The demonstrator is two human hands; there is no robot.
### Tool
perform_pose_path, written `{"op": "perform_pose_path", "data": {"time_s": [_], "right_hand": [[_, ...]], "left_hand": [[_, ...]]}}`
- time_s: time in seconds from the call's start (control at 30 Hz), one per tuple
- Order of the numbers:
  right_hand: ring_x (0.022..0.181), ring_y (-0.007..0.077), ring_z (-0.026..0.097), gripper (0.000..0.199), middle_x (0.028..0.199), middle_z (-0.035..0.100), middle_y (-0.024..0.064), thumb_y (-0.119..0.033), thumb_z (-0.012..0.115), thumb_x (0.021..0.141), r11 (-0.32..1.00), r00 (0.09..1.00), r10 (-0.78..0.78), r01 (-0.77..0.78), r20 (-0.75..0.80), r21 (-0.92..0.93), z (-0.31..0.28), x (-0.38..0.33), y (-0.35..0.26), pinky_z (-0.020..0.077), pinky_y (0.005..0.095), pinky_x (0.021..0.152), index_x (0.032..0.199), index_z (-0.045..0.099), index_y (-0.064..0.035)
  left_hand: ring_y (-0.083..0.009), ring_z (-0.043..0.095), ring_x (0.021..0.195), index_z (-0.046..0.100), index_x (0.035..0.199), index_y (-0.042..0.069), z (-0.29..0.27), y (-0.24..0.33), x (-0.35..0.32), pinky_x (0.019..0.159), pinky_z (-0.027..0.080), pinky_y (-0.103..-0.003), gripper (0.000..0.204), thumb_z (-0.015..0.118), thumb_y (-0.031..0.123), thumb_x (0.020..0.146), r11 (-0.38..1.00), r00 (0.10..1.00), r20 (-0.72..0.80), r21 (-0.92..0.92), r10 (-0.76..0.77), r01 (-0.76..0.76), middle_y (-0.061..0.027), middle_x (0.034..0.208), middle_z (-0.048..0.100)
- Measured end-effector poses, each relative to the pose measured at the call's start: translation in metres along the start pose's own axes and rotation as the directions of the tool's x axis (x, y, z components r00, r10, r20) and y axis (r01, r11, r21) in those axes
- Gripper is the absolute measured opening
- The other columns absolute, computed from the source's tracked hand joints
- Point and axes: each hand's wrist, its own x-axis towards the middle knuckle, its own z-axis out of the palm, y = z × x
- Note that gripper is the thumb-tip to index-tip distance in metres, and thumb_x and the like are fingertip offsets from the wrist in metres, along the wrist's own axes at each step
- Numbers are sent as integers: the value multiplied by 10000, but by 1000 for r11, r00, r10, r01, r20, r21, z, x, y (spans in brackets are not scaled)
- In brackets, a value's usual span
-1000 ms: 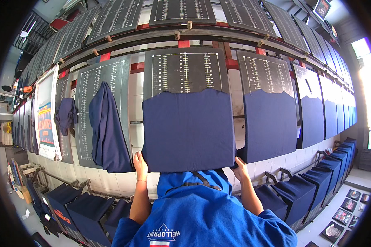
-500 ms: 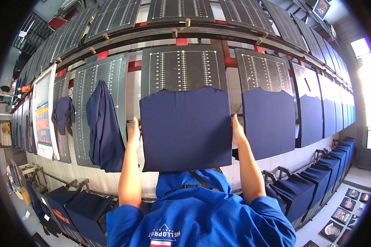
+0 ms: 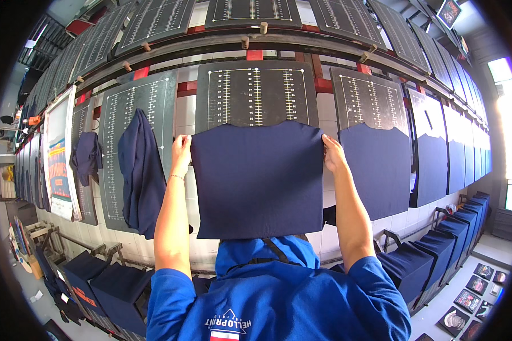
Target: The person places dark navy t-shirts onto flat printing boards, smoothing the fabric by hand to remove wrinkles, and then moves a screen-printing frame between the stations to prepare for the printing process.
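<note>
Hands grip the soft dark blue cloth shirt [image 3: 257, 179]: your left hand [image 3: 181, 152] and right hand [image 3: 333, 154] pinch its top corners, higher than before.

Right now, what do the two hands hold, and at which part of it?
Both hold the navy garment spread on the board: the left hand at its upper left edge, the right hand at its upper right edge.

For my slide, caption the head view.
Both hands stretch a navy shirt over a gridded board.
</note>
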Motion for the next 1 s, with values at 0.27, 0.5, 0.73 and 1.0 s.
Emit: {"op": "perform_pose_path", "data": {"time_s": [0.27,0.5,0.73,1.0], "right_hand": [[802,131,597,154,906,632,-7,-277,609,1018,995,995,-93,94,-41,28,-8,9,11,483,297,685,1060,629,-129],[971,227,648,262,1081,675,72,-289,600,1009,930,932,-305,248,-194,-271,-6,12,15,518,401,861,1159,628,-76],[1429,408,383,564,1525,416,246,-357,586,991,-330,600,-624,378,501,-865,81,-34,-13,325,518,1157,1462,458,-74],[1235,240,598,672,1340,634,151,-527,408,1064,908,947,310,-320,-80,-271,-77,-155,130,439,352,1071,1382,545,50]], "left_hand": [[-92,452,695,604,933,11,3,-6,7,633,418,-292,284,589,277,1030,999,998,28,13,48,-49,15,772,529],[-330,668,934,649,1005,23,23,16,-1,848,508,-415,180,649,198,964,883,968,-121,446,221,-146,-155,963,702],[-489,376,1383,512,1382,30,71,84,-58,1095,351,-601,564,670,330,931,361,735,294,722,611,-590,-229,1511,422],[-246,563,1272,554,1372,-41,-46,-119,-197,1104,414,-349,730,325,583,1070,830,871,396,-349,-289,434,-162,1348,614]]}}
